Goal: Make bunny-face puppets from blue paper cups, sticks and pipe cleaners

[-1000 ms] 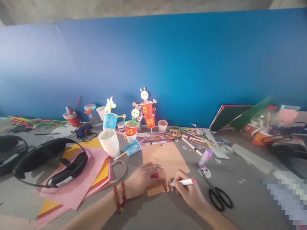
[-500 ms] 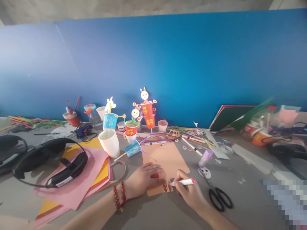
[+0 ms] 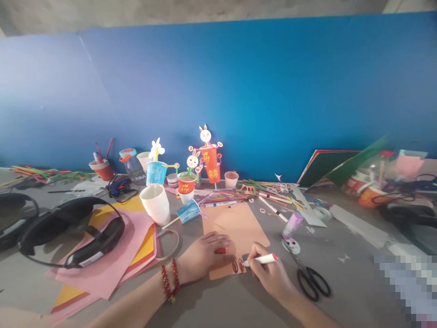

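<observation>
A sheet of orange paper (image 3: 235, 223) lies on the grey table in front of me. My left hand (image 3: 206, 253) rests on its left side, pressing it down, with a red marker cap (image 3: 220, 251) tucked between the fingers. In my right hand (image 3: 268, 271) is a white marker (image 3: 264, 259) with a red end, gripped like a pen. Its tip touches the paper near the bottom edge, at the right of two small red ovals with dark outlines (image 3: 235, 266). Black-handled scissors (image 3: 309, 278) lie right of my right hand, beside a paper rabbit face (image 3: 293, 246).
A purple glue stick (image 3: 292, 225) stands behind the scissors. Stacked white cups (image 3: 155, 205), a blue painted cup (image 3: 189, 212) and red cup rabbit figures (image 3: 210, 159) are behind the paper. Coloured sheets (image 3: 102, 264) and a black headset (image 3: 95, 232) lie left.
The marker and my right hand have barely shifted at the right oval, whose red filling looks slightly fuller. My left hand stays in place.
</observation>
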A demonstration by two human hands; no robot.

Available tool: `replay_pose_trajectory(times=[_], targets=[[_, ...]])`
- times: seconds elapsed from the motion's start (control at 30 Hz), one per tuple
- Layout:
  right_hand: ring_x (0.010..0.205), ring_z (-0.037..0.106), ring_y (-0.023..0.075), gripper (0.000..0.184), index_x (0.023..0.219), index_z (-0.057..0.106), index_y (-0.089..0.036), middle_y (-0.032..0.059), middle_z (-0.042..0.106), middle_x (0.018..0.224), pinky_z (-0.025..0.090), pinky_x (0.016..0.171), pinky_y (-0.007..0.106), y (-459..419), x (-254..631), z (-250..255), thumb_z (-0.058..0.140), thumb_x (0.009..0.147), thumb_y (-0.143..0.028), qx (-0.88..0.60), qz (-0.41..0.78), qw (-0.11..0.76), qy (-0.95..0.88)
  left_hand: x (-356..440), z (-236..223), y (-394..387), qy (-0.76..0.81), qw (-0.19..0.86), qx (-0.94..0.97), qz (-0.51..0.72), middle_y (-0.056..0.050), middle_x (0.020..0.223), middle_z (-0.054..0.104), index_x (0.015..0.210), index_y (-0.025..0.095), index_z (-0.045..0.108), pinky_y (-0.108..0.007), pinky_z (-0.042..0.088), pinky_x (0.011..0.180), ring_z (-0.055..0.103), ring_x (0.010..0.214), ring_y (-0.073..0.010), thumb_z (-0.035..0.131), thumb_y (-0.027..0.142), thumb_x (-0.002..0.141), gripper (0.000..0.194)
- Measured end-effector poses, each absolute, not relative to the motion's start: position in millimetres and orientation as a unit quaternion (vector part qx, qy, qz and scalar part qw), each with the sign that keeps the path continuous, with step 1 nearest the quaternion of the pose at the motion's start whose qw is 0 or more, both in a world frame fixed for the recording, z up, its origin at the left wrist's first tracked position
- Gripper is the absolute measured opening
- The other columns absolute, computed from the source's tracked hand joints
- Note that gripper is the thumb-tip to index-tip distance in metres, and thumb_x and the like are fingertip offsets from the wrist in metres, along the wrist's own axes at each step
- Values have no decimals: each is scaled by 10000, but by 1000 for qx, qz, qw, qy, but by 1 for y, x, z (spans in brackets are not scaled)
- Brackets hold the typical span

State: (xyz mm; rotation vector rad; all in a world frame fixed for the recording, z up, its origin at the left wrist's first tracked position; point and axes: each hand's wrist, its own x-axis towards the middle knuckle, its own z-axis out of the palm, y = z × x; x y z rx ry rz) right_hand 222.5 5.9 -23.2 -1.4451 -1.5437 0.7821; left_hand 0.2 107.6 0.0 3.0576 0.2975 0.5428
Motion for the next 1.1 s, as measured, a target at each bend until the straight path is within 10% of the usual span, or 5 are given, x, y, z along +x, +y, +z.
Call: replay_pose_trajectory(times=[1.1], targets=[[456,422,126,207,632,405,-247,-65,447,484,309,463,222,4,221,-17,450,833,-248,-573,327,433,-614,0,1,107,96,17,979,179,-63,1330,655,1226,345,661,-421,435,1083,592,1239,-227,524,291,987,281]])
